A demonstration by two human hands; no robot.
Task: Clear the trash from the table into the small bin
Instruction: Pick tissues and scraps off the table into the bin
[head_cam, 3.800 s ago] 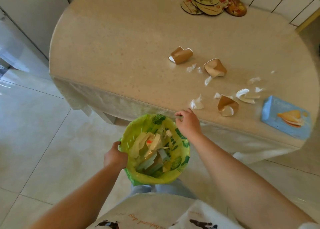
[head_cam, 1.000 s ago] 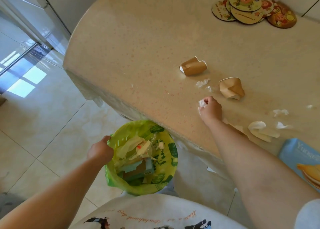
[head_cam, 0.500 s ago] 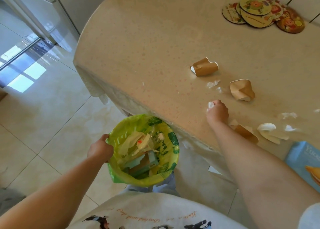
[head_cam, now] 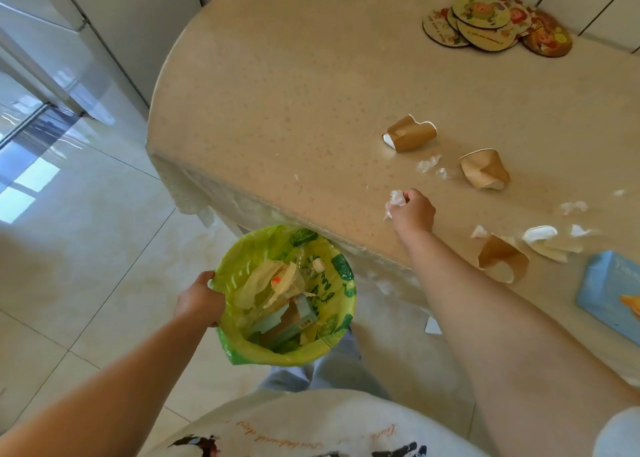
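Since a second ago, your right hand (head_cam: 412, 210) has drawn the tissue wad (head_cam: 396, 198) toward the tabletop's (head_cam: 277, 75) near edge; grip closed around it. Soft, light: pinch anywhere. Your left hand (head_cam: 199, 300) grips the bin's (head_cam: 332, 347) rim.

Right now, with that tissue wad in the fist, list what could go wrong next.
1. The right hand pinches the white tissue wad loosely; bits may drop on the floor before reaching the small bin.
2. The left hand holds the bin below the table edge by its rim; it might tip.
3. The forearm lies close to a crushed paper cup and could knock it off.
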